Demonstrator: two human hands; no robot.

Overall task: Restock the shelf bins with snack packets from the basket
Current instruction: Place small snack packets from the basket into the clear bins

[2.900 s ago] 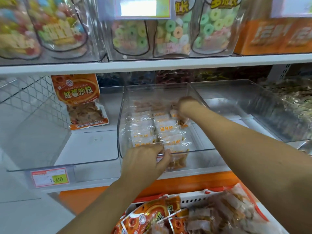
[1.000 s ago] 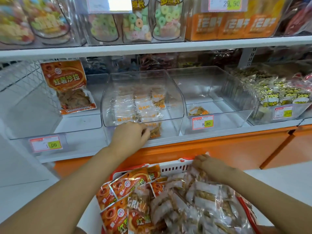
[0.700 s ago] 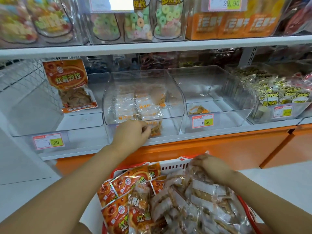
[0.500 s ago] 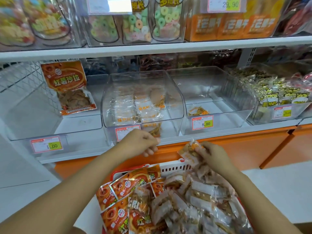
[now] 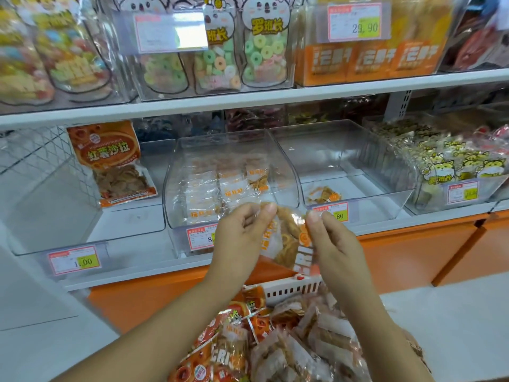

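Nearest, the basket (image 5: 292, 289) sits heaped with snack packets (image 5: 289, 354); above it the left hand (image 5: 239, 238) and right hand (image 5: 333, 244) each have a pinching grip on an upper corner of one upright packet (image 5: 289, 238); beyond, a clear bin (image 5: 172, 194) on the shelf (image 5: 132, 260) holds more.

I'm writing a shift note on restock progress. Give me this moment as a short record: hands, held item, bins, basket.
held item: snack packet, clear wrapper, in front of the middle bin
left hand: pinches the packet's left edge
right hand: pinches the packet's right edge
middle bin: partly filled with small packets
right bin: one lone packet on its floor
basket: below the hands, piled with packets
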